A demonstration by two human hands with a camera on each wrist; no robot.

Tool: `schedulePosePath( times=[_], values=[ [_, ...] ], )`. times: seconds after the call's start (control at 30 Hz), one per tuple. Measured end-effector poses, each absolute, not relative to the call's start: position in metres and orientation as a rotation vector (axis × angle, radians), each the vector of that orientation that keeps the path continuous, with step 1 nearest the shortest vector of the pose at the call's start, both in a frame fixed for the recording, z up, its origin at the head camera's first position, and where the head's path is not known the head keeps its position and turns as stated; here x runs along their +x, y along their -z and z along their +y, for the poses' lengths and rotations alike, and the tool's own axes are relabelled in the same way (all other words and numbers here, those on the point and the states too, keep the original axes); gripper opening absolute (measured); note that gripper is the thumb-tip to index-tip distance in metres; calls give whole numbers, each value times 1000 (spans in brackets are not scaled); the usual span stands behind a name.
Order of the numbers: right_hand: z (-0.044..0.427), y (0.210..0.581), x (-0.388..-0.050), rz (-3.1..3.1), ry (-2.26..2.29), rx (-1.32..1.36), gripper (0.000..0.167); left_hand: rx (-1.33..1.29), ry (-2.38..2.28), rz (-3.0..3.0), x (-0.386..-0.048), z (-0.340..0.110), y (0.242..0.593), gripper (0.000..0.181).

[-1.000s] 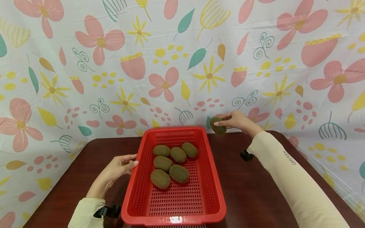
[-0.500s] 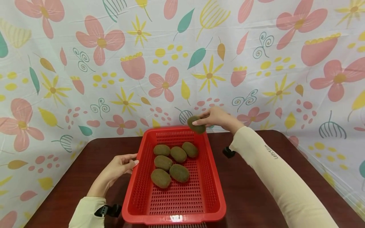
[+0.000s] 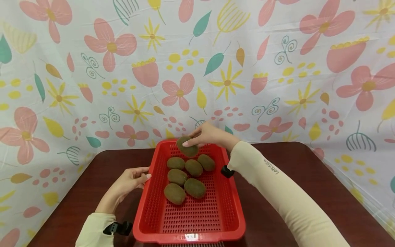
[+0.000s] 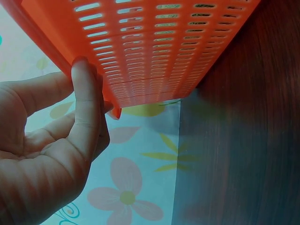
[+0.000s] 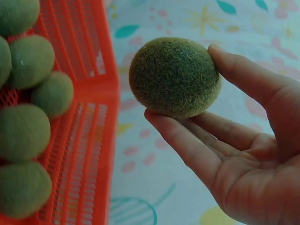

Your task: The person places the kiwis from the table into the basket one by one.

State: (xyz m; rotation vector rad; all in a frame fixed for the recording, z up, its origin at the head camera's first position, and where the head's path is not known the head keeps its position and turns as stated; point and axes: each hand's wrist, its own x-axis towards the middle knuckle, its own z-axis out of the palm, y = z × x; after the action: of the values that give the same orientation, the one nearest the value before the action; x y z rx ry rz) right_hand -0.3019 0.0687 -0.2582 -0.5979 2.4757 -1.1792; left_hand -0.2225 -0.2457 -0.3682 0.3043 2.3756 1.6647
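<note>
A brown fuzzy kiwi [image 3: 187, 146] is pinched between the thumb and fingers of my right hand [image 3: 210, 134], above the far end of a red plastic basket [image 3: 145, 206]. In the right wrist view the same kiwi [image 5: 174, 77] shows close up, with the right hand [image 5: 243, 136] holding it by its sides. Several more kiwis [image 3: 195, 188] lie inside the basket, toward its far and left part. My left hand [image 3: 131, 181] grips the basket's left rim; in the left wrist view, thumb and fingers of the left hand [image 4: 61, 126] meet at that rim.
The basket stands on a dark brown wooden table [image 3: 271, 192]. A floral-printed white cloth [image 3: 185, 68] hangs behind the table and along its sides. Black wrist straps [image 3: 118, 228] sit over the cream sleeves [image 3: 277, 185].
My right hand has carried the kiwi leftward, from right of the basket to over its far end. My left hand has stayed on the rim; the kiwis inside have not moved.
</note>
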Motion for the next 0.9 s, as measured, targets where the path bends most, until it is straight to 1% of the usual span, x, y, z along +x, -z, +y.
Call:
schedulePosePath(
  times=[0.23,0.73,0.9],
  values=[
    [41,271,-291,2408,1118,-691,50,309,-1658,2378,-224,-245,368,56],
    [3,308,-259,2195,1035,-847,23,310,-1647,2396,-225,-246,370,54],
    [-4,319,-252,2182,982,-841,19,309,-1643,2403,-225,-246,370,54]
  ],
)
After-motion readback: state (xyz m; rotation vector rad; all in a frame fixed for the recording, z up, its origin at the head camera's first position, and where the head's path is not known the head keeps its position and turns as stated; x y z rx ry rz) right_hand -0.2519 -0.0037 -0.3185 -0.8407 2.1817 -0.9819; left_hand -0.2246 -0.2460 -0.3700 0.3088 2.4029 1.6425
